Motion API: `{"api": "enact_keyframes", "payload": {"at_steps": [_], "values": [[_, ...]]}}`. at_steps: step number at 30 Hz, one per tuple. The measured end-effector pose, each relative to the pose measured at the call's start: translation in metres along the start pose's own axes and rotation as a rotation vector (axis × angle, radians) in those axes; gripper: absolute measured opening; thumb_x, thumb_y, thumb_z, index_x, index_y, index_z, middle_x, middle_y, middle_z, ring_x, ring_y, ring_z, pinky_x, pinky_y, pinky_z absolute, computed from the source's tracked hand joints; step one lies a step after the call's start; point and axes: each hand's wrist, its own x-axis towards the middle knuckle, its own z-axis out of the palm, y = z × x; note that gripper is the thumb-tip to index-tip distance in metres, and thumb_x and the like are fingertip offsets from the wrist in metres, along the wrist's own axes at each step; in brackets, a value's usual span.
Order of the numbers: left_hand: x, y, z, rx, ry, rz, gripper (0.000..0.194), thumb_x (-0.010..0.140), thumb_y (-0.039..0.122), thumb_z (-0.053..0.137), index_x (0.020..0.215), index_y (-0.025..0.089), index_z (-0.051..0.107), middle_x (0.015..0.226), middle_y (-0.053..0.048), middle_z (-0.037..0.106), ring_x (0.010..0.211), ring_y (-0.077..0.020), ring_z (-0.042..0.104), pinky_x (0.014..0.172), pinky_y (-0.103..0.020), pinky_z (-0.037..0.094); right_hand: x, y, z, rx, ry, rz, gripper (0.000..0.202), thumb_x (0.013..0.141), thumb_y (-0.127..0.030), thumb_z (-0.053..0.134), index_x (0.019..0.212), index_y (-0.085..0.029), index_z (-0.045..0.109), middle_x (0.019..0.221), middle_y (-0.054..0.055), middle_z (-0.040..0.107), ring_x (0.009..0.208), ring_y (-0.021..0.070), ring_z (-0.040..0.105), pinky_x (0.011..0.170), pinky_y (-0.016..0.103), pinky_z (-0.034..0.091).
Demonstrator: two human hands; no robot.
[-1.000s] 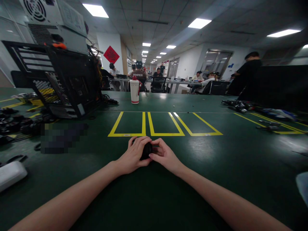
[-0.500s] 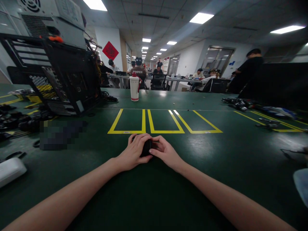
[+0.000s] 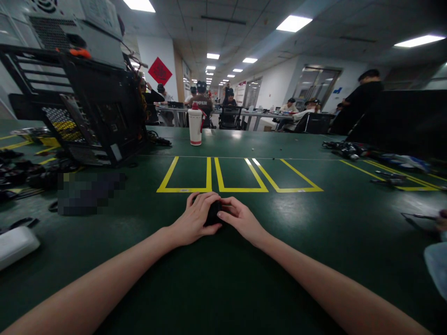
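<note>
A small black object (image 3: 213, 213) is at the middle of the green table (image 3: 223, 279), partly covered by my fingers; what it is I cannot make out. My left hand (image 3: 197, 216) is wrapped over its left side, thumb at the near edge. From the right, my right hand (image 3: 240, 218) grips its right side between thumb and fingers. Just beyond my hands, yellow tape outlines (image 3: 242, 190) mark the table top.
A white cup with a red lid (image 3: 195, 126) stands behind the tape. To the left are an open black computer case (image 3: 101, 116), cables and a white object (image 3: 17, 246). Cables (image 3: 345, 150) lie at right, near a person's hand (image 3: 442, 222). People sit farther back.
My hands and the black object have stayed almost in place, with the right fingers shifted very slightly. At the right edge, the other person's hand and the thin item by it have moved a little.
</note>
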Motion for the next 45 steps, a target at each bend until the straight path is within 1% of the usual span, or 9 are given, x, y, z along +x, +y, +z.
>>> {"api": "enact_keyframes", "payload": {"at_steps": [4,9,15,20,24,31,39,42,45], "values": [[0.0,0.002,-0.005,-0.008,-0.043,-0.003,0.055,0.077,0.03,0.052,0.123,0.021,0.022,0.122,-0.008,0.038,0.114,-0.0237,0.035,0.1,-0.044,0.015,-0.002,-0.001,0.001,-0.011,-0.001,-0.057,0.026,0.072,-0.02,0.058,0.096,-0.021,0.047,0.099,0.001,0.053,0.1,0.0159,0.051,0.089,0.034,0.042],[0.0,-0.001,0.0,-0.004,0.002,0.003,0.057,0.075,0.031,0.054,0.122,0.022,0.022,0.122,-0.008,0.038,0.114,-0.0251,0.035,0.099,-0.046,0.015,-0.001,-0.001,0.001,-0.03,0.029,-0.091,0.019,0.074,-0.022,0.056,0.091,-0.022,0.049,0.095,-0.001,0.052,0.097,0.015,0.052,0.086,0.033,0.044],[0.0,-0.001,0.001,0.004,0.005,0.003,0.058,0.075,0.031,0.054,0.123,0.022,0.022,0.121,-0.008,0.039,0.113,-0.0244,0.036,0.099,-0.045,0.016,-0.001,-0.001,0.0,-0.069,0.044,-0.012,0.031,0.074,-0.023,0.056,0.103,-0.021,0.047,0.108,0.004,0.05,0.104,0.017,0.049,0.092,0.037,0.041],[0.0,-0.002,0.003,0.016,0.024,0.007,0.057,0.074,0.028,0.055,0.121,0.022,0.023,0.121,-0.007,0.04,0.113,-0.0234,0.036,0.099,-0.043,0.016,-0.002,0.0,0.002,-0.043,0.013,-0.062,0.029,0.071,-0.02,0.059,0.097,-0.021,0.047,0.1,0.002,0.052,0.101,0.0162,0.051,0.09,0.035,0.042],[0.0,-0.003,0.005,0.016,0.042,0.008,0.058,0.074,0.029,0.055,0.121,0.022,0.023,0.12,-0.008,0.041,0.112,-0.0248,0.037,0.098,-0.045,0.017,-0.002,0.001,0.003,-0.031,0.027,-0.096,0.023,0.073,-0.023,0.057,0.093,-0.022,0.047,0.096,0.0,0.051,0.096,0.0153,0.053,0.086,0.033,0.043],[0.0,-0.001,0.002,0.012,0.013,0.004,0.057,0.075,0.03,0.054,0.122,0.021,0.023,0.121,-0.008,0.039,0.114,-0.0243,0.035,0.099,-0.044,0.015,-0.001,0.001,0.0,-0.073,0.04,-0.041,0.032,0.074,-0.023,0.055,0.104,-0.022,0.046,0.108,0.004,0.05,0.102,0.0172,0.05,0.09,0.036,0.041],[0.0,-0.002,0.003,0.014,0.02,0.001,0.058,0.074,0.029,0.054,0.122,0.022,0.022,0.12,-0.008,0.04,0.113,-0.0242,0.036,0.098,-0.044,0.016,-0.004,0.0,0.002,-0.055,0.023,-0.097,0.025,0.071,-0.021,0.058,0.094,-0.022,0.048,0.098,0.001,0.051,0.099,0.0165,0.051,0.087,0.035,0.043],[0.0,-0.001,0.002,0.013,0.021,0.0,0.058,0.075,0.03,0.054,0.122,0.022,0.021,0.121,-0.008,0.039,0.113,-0.0242,0.036,0.098,-0.044,0.016,-0.004,-0.002,0.002,-0.036,0.017,-0.09,0.022,0.074,-0.023,0.056,0.094,-0.022,0.048,0.099,0.002,0.051,0.099,0.0174,0.051,0.086,0.035,0.043],[0.0,0.0,0.001,0.008,0.003,-0.002,0.058,0.075,0.029,0.054,0.122,0.022,0.021,0.121,-0.008,0.039,0.114,-0.0235,0.035,0.099,-0.043,0.015,-0.003,-0.003,0.002,-0.053,0.035,-0.052,0.028,0.074,-0.022,0.055,0.101,-0.022,0.047,0.106,0.003,0.05,0.102,0.0179,0.05,0.088,0.037,0.042]]}}
